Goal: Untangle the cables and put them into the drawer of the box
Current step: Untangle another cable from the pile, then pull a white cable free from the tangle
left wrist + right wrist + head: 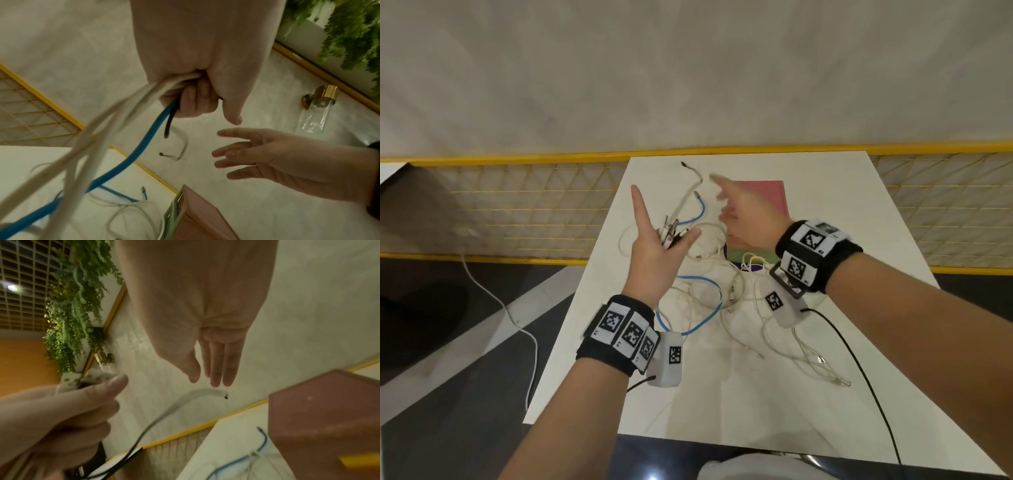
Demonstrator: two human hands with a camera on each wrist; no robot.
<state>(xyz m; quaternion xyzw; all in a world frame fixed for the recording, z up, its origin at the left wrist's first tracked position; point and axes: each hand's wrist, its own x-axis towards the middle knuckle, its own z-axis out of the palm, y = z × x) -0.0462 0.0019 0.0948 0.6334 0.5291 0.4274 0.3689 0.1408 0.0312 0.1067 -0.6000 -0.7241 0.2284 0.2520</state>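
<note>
No readable text showing anywhere. Wrist bands (619, 329) are carrying only black-and-white square code markers; tiny characters beside them are blurring out.

Cables (709, 294): mostly white, one blue (697, 308), tangled in loose loops on the white table; several ends gathered in a raised bunch (671, 233), a white end (690, 181) and a blue end arching free above it; box (760, 209): pink top, standing just beyond the tangle, partly hidden; drawer state not discernible.

Table (808, 377) matt white; cables (698, 308) smooth plastic.
</note>
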